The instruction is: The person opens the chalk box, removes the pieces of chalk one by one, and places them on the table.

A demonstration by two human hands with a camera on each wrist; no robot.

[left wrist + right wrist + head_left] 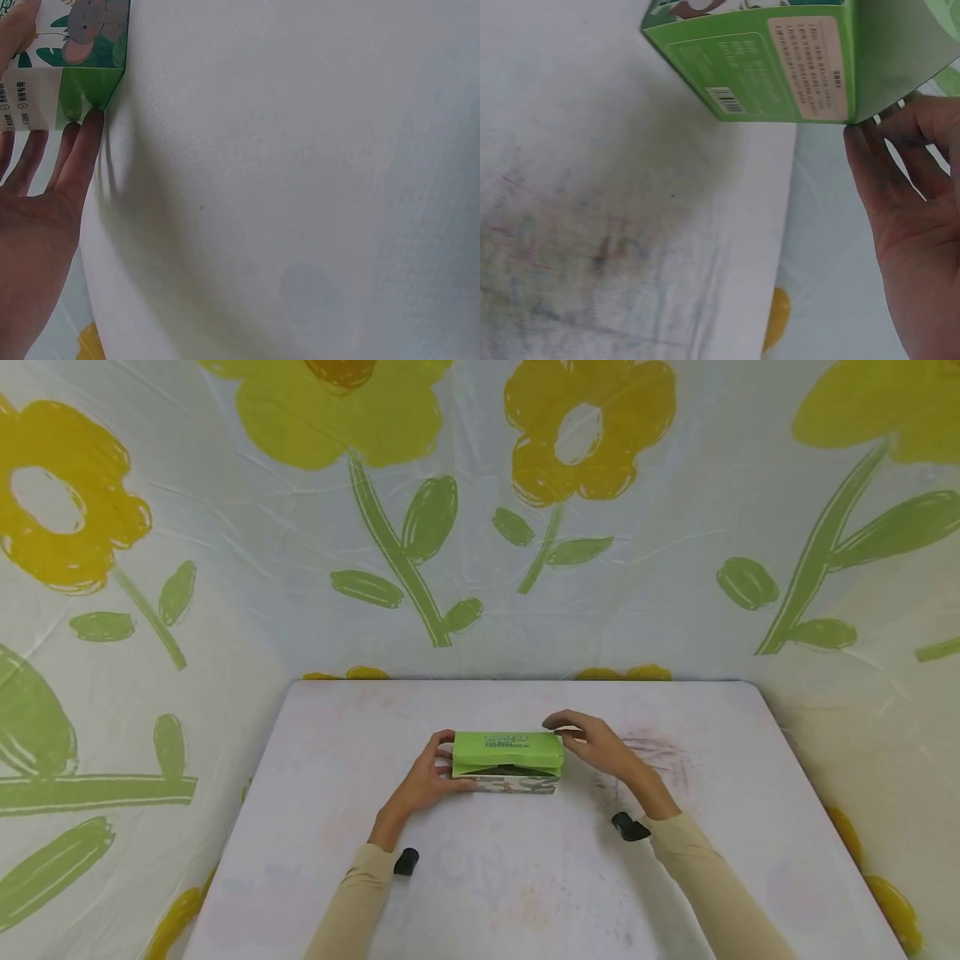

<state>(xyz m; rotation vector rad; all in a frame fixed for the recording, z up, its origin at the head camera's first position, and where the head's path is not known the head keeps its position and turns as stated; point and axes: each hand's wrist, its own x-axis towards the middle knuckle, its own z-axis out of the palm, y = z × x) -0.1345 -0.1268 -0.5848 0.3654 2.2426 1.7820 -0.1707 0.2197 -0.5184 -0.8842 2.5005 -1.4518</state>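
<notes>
A small green cardboard box (508,748) with a patterned front sits on the table. Its green lid flap is slightly raised, leaving a dark gap along the front. My left hand (427,781) grips the left end, thumb on the front and fingers against the end panel. In the left wrist view, an elephant print shows on the box (94,34). My right hand (600,747) is at the rear right top corner, fingers loosely extended and touching the edge. In the right wrist view, the box (742,71) shows a green end with a label and barcode. Its contents are hidden.
The white table (480,877) has dark smudges to the right of the box. A pale cloth (637,602) with yellow flowers hangs behind and along both sides. Black pieces (630,827) sit at the wrists.
</notes>
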